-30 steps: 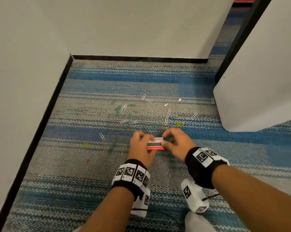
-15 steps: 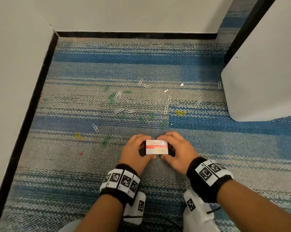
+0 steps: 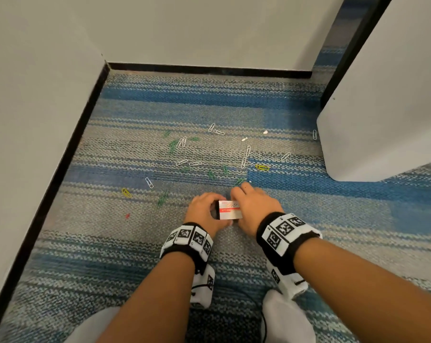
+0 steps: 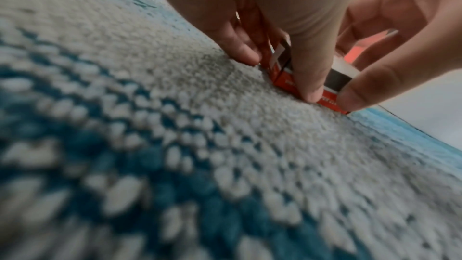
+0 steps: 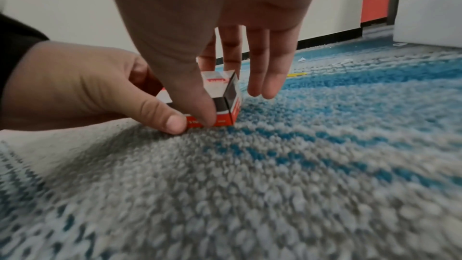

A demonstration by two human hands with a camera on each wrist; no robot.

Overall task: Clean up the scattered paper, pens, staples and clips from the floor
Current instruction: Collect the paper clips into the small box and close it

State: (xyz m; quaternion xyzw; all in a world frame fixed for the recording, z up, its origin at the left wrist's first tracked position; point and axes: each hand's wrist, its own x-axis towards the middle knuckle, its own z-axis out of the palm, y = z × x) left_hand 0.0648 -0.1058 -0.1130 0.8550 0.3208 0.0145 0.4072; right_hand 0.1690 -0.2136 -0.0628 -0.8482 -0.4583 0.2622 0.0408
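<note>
- You're crouching over the striped carpet (image 3: pixel 296 219), and both hands are working a small red-and-white box (image 3: pixel 230 210) that's sitting right on the floor in front of you.
- Your left hand (image 3: pixel 204 209) is gripping the box's left end, thumb low on the near face and fingers curled round the far side.
- Your right hand (image 3: pixel 254 206) is pinching the other end: thumb pressing the near face, first fingers behind it, the outer two fingers hanging straight and free.
- In the right wrist view a flap is standing up at the box's end, so I'm reading this as the opening step, getting a container ready for the loose bits. What's inside I can't tell.
- The paper clips (image 3: pixel 192 163) are lying scattered just beyond your knuckles: white, green, a yellow clip (image 3: pixel 262 167) to the right and another off to the left, one white clip (image 3: pixel 314 134) over by the white cabinet (image 3: pixel 383 120). None are collected yet.
- Next, I'd say, you're needing that box open and steady in one hand while the other is picking clips off the pile; they're thin and lying flat in the weave, so fingertip pinches will be called for.
</note>
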